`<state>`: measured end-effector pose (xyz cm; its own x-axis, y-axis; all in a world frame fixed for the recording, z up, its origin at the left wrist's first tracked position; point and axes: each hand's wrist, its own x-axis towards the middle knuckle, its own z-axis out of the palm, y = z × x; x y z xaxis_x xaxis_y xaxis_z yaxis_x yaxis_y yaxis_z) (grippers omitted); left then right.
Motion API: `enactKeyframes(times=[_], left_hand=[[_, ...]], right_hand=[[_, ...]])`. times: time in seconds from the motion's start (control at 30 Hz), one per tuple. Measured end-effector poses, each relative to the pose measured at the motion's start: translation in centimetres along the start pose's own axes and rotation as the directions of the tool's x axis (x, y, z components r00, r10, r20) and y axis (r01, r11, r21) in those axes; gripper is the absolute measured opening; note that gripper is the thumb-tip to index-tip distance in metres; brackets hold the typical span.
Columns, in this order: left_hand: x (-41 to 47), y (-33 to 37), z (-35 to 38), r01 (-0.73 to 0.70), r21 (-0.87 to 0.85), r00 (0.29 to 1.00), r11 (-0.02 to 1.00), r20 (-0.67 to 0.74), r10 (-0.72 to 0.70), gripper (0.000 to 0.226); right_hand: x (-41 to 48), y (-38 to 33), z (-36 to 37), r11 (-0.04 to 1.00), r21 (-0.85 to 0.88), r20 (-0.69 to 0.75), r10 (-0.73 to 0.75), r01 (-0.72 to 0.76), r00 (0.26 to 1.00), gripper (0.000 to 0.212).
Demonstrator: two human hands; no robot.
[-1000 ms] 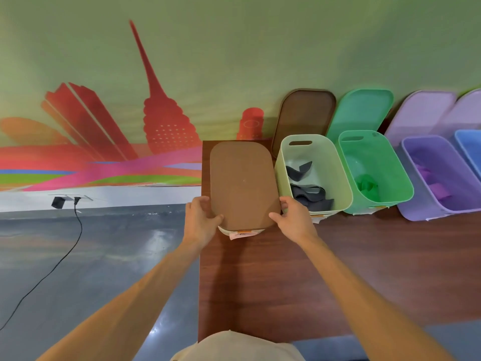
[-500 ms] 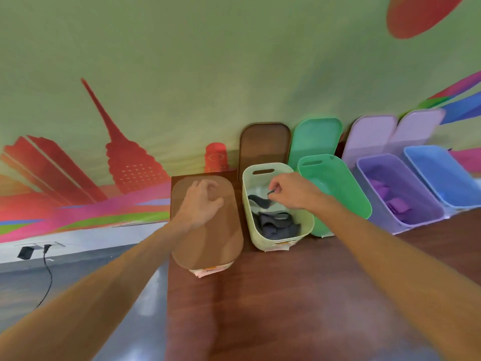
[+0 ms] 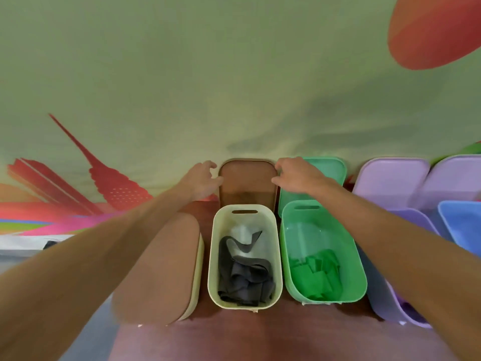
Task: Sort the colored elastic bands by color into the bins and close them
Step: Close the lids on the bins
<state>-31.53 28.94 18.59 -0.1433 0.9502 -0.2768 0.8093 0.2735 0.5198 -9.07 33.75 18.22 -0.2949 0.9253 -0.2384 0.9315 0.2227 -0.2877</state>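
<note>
A brown lid [image 3: 247, 183] leans upright against the wall behind a cream bin [image 3: 214, 256] that holds grey bands [image 3: 244, 274]. My left hand [image 3: 201, 178] is at the lid's left edge and my right hand [image 3: 296, 175] at its upper right corner, fingers spread and touching or nearly touching it. Left of the cream bin stands another bin closed with a brown lid [image 3: 161, 269], partly hidden by my left forearm. To the right, a green bin [image 3: 284, 243] holds green bands [image 3: 317, 274].
A green lid [image 3: 333, 168] and two purple lids [image 3: 390, 181] lean on the wall behind their bins. A purple bin [image 3: 382, 295] and a blue bin [image 3: 460, 222] stand at the right. The dark wooden table [image 3: 260, 337] ends at the left, with grey floor below.
My left hand left the closed bin's lid and my right hand left the cream bin. Both reached back to the brown lid at the wall. The view moved closer.
</note>
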Motion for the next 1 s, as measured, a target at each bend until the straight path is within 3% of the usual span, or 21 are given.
enactKeyframes(times=[0.27,0.53,0.8,1.0], left_hand=[[5.6,0.1,2.4,0.116,-0.001,0.993,0.993,0.009,-0.116,0.054],[5.6,-0.7,4.2,0.147,-0.261,0.987,0.954,-0.031,-0.16,0.034],[1.5,-1.7,3.7,0.177,-0.473,0.983,0.863,0.038,-0.18,0.031],[-4.8,-2.4,3.1,0.103,-0.546,0.992,0.832,-0.001,-0.123,0.03]], right_hand=[[4.9,0.8,2.6,0.991,0.134,-0.044,-0.007,0.013,0.999,0.04],[4.7,0.4,3.6,0.968,0.248,-0.122,0.068,-0.036,0.99,0.03],[1.0,-1.8,3.7,0.94,0.296,0.009,0.174,-0.169,0.985,0.047],[-4.5,-3.6,3.3,0.927,0.331,-0.121,0.229,-0.178,0.966,0.044]])
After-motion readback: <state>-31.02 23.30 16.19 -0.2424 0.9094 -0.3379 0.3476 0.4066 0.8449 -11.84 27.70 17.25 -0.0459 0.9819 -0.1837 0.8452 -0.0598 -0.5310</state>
